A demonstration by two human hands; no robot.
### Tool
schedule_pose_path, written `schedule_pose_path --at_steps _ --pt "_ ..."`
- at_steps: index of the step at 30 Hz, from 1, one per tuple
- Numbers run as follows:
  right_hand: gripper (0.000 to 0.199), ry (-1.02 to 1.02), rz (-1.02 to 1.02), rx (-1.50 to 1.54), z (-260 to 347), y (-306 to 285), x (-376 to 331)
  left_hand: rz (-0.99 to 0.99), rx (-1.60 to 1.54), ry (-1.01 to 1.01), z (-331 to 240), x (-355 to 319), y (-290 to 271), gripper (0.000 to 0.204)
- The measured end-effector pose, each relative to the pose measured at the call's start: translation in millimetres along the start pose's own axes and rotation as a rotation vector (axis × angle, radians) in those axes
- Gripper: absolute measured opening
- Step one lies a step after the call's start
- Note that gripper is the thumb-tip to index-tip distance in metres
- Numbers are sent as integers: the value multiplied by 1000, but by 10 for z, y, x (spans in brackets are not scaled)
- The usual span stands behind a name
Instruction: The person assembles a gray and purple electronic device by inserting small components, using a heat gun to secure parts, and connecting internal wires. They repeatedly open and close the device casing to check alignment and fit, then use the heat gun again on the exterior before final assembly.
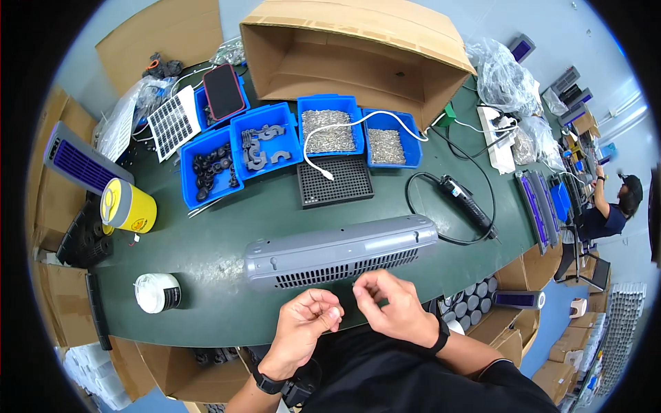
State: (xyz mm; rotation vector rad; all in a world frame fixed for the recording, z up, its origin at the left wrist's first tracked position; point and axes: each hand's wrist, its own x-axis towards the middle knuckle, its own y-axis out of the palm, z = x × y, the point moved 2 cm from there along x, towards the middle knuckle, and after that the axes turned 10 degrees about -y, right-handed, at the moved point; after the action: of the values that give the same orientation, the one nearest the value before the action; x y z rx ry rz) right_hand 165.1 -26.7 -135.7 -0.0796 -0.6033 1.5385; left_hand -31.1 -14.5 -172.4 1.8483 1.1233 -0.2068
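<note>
A long grey plastic housing (330,249) with a slotted vent along its near side lies on the green table in front of me. Just below its near edge, my left hand (306,323) is closed, thumb pressed to the curled fingers. Beside it on the right, my right hand (398,308) pinches thumb and forefinger together near the vent slots. A tiny dark speck shows at the right fingertips, too small to name. Whatever the left fingers hold, if anything, is hidden. The hands are a little apart from each other.
Blue bins hold screws (329,131), grey curved clips (258,148) and black knobs (213,168). A black perforated tray (335,182), an electric screwdriver (463,199) with its cable, a white jar (158,292) and a yellow canister (131,206) stand around the housing. A co-worker (613,210) is far right.
</note>
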Motion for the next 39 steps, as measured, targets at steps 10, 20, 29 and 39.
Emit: schedule_pose_path --at_steps 10,20,29,39 --pt "16 -109 -136 -243 -24 181 67 83 -375 59 57 -106 -194 18" --pt "18 -32 -204 -260 -38 191 15 88 -430 62 20 -141 -190 20" --pt "20 -242 135 -97 348 376 108 -165 -172 386 15 -166 -99 19" --pt "14 -12 307 59 334 480 152 -229 -70 442 43 -287 -225 18"
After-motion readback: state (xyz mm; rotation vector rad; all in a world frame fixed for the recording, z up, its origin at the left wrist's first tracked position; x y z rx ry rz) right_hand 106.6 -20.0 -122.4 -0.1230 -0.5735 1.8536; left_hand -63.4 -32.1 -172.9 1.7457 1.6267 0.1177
